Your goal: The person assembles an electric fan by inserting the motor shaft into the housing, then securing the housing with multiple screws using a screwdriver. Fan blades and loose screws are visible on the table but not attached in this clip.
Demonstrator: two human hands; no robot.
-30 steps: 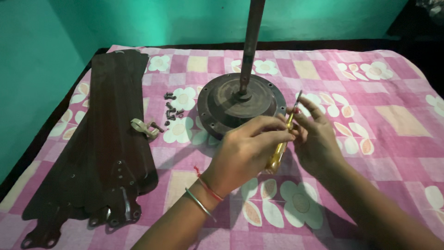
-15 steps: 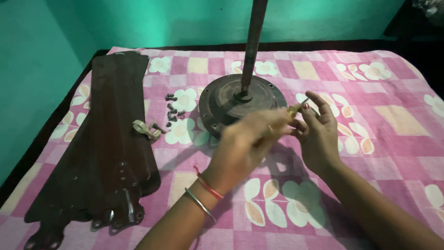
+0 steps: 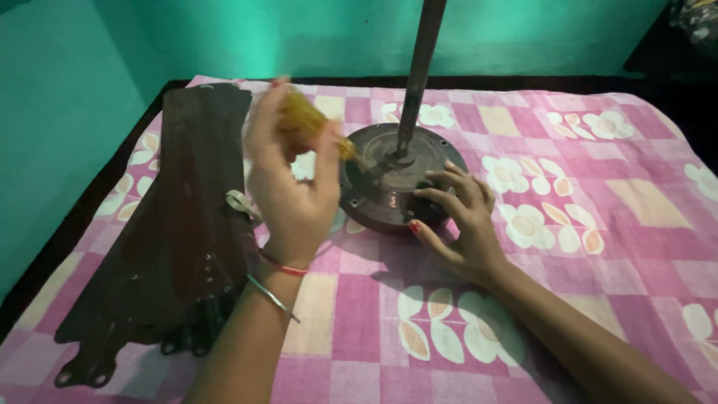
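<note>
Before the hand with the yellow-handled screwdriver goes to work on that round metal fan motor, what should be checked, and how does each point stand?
1. Left hand grips the yellow-handled screwdriver: ok, fingers wrapped round the handle.
2. Screwdriver tip seated in a screw: cannot tell, the tip is blurred near the housing's top.
3. Right hand steadies the round dark metal fan motor housing: ok, fingers rest on its near rim.
4. Upright metal rod stands straight from the housing's middle: ok.
5. Stack of dark brown fan blades lies apart from the housing: ok, off to the left on the pink flowered sheet.
6. Small silver metal clamp out of the way: ok, on the blades.
</note>
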